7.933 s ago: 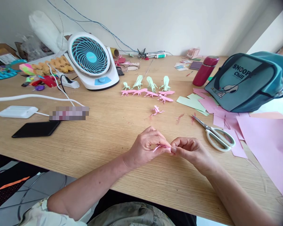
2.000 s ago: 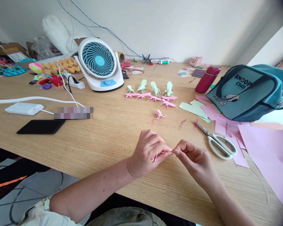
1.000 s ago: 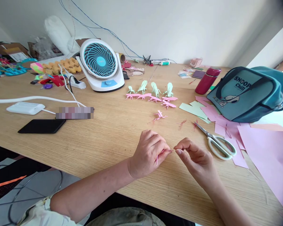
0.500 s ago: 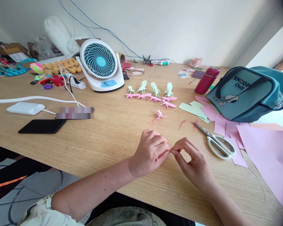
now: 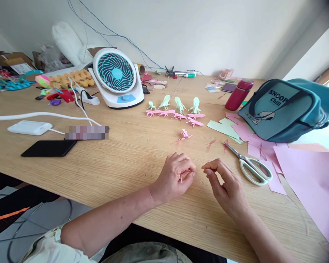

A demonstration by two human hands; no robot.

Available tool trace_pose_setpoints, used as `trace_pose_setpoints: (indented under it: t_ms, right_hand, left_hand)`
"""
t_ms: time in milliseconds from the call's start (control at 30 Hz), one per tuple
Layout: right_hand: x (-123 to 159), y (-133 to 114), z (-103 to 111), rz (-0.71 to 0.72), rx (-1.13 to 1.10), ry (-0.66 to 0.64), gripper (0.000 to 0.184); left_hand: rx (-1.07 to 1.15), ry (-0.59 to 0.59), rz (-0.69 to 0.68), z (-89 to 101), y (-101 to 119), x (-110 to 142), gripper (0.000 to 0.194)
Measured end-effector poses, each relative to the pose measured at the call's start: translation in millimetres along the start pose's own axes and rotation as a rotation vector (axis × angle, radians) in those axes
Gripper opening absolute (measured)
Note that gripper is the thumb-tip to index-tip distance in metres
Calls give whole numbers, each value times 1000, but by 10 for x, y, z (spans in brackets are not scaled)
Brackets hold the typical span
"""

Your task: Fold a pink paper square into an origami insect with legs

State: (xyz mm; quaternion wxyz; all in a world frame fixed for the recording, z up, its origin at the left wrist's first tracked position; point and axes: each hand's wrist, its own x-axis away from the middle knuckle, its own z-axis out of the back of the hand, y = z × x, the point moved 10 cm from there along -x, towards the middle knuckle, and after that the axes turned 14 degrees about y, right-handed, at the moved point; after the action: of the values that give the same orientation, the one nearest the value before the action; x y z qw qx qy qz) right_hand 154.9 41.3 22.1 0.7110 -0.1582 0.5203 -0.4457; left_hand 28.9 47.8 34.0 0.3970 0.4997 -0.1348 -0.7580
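My left hand (image 5: 176, 173) is closed above the front of the table, its fingers curled round a small piece of folded pink paper (image 5: 181, 177). Only a bit of that paper shows between the fingers. Just to its right, my right hand (image 5: 224, 184) is bent into a pinch, thumb and index tips together with nothing visible in them. A gap separates the two hands. Beyond them stands a pink origami insect (image 5: 184, 134) with thin legs. Farther back, several pink paper insects (image 5: 167, 113) and green paper insects (image 5: 180, 105) stand in rows.
White-handled scissors (image 5: 253, 170) lie right of my hands, near pink paper (image 5: 312, 182) and green strips (image 5: 223, 128). Behind are a teal bag (image 5: 279, 113) and a red flask (image 5: 239, 95). A fan (image 5: 117, 76), a black phone (image 5: 48, 148) and white cables (image 5: 38, 114) occupy the left.
My hands met at the fingertips before and are now apart. My right fingers have come away from the left hand, and more pink paper shows in my left hand.
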Motion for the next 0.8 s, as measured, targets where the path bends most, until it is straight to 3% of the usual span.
trace_pose_setpoints:
  t_ms: [267, 433, 633, 800]
  right_hand:
    - [26, 69, -215, -186, -96, -153, 17]
    - [65, 62, -368, -259, -175, -241, 19]
    - [139, 147, -473, -358, -279, -250, 20]
    - [152, 166, -493, -419, -333, -250, 24]
  left_hand:
    - [321, 95, 344, 32, -286, 14, 15]
    - [362, 74, 402, 15, -304, 26, 14]
    - [481, 0, 474, -117, -303, 87, 11]
    - [629, -7, 578, -174, -306, 122, 21]
